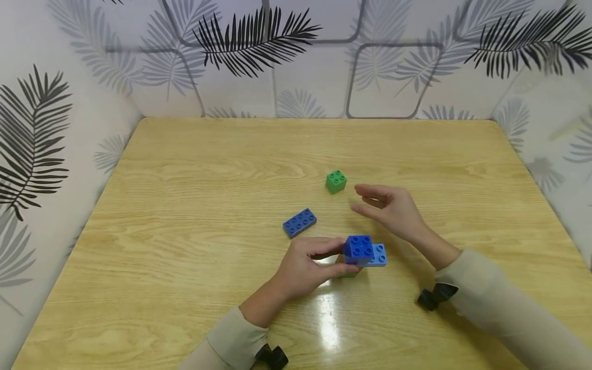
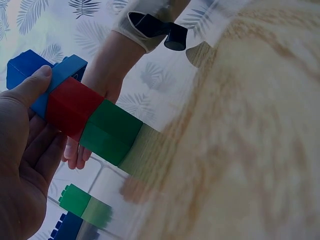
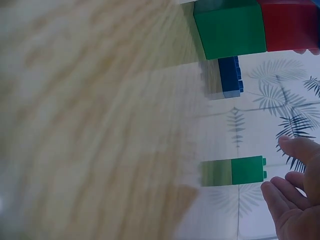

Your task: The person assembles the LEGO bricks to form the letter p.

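Note:
My left hand grips the upper part of a brick stack between thumb and fingers. On top of that stack sits a dark blue brick with studs showing. Under it a light blue plate juts out to the right. Lower down come a red brick and a green brick, which stands at the table surface. Up and to the right of the stack, my right hand hovers with thumb and fingers apart and nothing between them. A small light green brick stands just left of its fingertips.
A flat dark blue plate with two rows of studs lies up and left of the stack. The wooden table meets a leaf-patterned backdrop at its far edge. A black wrist device hangs under the right sleeve.

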Tool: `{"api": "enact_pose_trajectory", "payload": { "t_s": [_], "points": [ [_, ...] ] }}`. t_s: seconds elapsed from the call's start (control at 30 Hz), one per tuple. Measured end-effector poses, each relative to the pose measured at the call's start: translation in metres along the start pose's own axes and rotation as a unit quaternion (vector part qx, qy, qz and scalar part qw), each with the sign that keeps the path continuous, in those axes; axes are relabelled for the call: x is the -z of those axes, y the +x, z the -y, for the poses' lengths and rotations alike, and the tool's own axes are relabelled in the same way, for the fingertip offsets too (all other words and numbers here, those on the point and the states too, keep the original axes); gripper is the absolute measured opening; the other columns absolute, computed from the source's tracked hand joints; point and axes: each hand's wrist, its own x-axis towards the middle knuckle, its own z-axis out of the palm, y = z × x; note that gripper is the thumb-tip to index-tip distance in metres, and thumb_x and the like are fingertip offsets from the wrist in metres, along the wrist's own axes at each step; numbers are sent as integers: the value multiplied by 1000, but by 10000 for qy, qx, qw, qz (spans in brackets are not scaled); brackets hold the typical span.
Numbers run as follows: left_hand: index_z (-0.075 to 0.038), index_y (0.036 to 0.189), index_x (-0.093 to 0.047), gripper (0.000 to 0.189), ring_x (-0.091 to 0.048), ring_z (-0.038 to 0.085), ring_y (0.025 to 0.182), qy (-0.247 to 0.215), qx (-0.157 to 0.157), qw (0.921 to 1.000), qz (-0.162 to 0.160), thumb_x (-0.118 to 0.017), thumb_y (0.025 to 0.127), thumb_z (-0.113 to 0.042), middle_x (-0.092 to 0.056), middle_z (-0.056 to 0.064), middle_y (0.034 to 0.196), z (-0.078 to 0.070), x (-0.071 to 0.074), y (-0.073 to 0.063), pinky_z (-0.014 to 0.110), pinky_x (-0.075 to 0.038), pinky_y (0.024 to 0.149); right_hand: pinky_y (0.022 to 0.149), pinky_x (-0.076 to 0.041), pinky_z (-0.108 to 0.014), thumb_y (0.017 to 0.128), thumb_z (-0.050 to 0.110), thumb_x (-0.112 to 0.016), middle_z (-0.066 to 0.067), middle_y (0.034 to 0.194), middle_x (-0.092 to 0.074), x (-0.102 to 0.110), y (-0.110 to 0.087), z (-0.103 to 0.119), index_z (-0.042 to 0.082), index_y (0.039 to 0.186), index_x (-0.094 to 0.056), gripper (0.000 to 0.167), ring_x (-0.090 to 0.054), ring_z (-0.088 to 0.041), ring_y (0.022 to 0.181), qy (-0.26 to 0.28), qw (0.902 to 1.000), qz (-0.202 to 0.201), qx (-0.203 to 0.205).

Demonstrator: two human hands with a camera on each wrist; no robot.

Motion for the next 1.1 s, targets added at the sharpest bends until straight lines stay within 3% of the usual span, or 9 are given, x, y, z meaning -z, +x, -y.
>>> {"api": "enact_pose_trajectory", "payload": {
  "t_s": [0.37, 1.1],
  "points": [
    [6, 119, -69, 43, -71, 21, 109, 42, 33, 10000, -31, -82, 80, -3, -72, 16, 116, -1, 0, 0, 29, -59, 92, 96, -56, -30, 88, 29, -78, -20, 136, -62, -6, 11, 1, -1, 134, -61, 58, -63, -32, 123, -215, 9994, 153, -222],
    [6, 121, -68, 43, -70, 19, 111, -40, 209, 9998, 8, -82, 80, -3, -72, 16, 117, 0, -1, -1, 28, -58, 93, 94, -58, -36, 87, 33, -80, -18, 133, -65, -12, 29, 4, 0, 132, -63, 59, -67, -30, 118, -566, 9972, -201, -440]
  ]
}}
